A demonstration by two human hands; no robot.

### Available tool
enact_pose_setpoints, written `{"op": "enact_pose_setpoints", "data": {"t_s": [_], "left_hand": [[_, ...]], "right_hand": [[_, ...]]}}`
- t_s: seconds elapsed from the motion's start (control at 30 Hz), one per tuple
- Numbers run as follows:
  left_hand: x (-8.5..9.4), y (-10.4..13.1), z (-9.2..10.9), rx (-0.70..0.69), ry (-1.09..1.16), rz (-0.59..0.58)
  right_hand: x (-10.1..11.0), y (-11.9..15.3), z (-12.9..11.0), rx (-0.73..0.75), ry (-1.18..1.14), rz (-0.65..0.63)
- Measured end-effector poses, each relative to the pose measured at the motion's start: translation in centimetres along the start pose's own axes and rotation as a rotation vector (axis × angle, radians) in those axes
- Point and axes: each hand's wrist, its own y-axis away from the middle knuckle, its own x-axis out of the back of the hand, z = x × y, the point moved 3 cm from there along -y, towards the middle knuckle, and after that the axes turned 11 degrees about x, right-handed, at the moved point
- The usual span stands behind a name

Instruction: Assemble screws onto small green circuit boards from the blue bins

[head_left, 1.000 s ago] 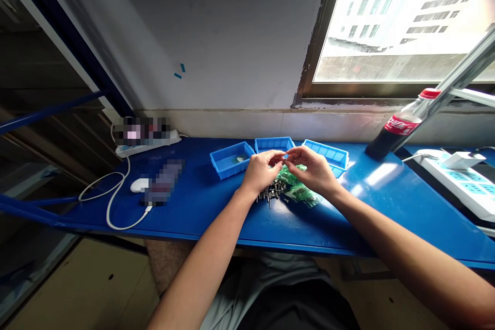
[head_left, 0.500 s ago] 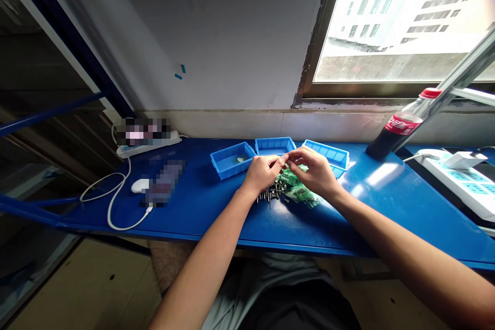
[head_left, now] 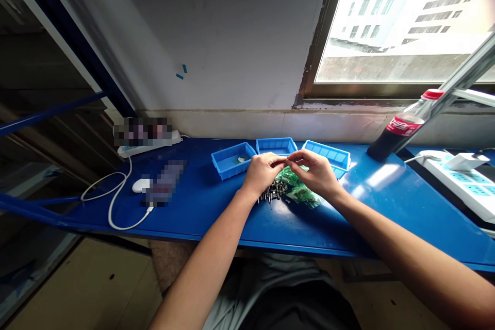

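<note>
My left hand (head_left: 263,171) and my right hand (head_left: 312,167) meet fingertip to fingertip above the blue table. Both are closed in a pinch, and whatever sits between the fingers is too small or hidden to make out. Just below them lies a pile of dark metal screws (head_left: 274,192). Green plastic bags (head_left: 303,195) rest beside the pile, partly under my right hand. Behind the hands stand three blue bins: the left bin (head_left: 220,165) holds a small pale item, the middle bin (head_left: 275,141) is partly covered by my hands, and the right bin (head_left: 346,161) is partly behind my right hand.
A cola bottle (head_left: 400,126) leans near a metal bar at the back right. Power strips lie at the right (head_left: 469,183) and back left (head_left: 170,139). A white cable (head_left: 112,206) runs to a blurred device (head_left: 164,185) beside a white rounded object (head_left: 139,185).
The hands stay together at nearly the same spot, with a slight shift of the fingers. The whole view has drifted a little.
</note>
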Motion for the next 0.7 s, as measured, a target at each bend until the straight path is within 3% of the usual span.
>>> {"op": "enact_pose_setpoints", "data": {"t_s": [0.43, 0.7], "left_hand": [[-0.1, 0.1, 0.3, -0.046, -0.108, -0.012], [0.2, 0.0, 1.0, 0.098, 0.08, 0.035]], "right_hand": [[0.0, 0.1, 0.5, -0.002, 0.024, -0.067], [0.2, -0.3, -0.4, 0.016, 0.015, -0.006]]}}
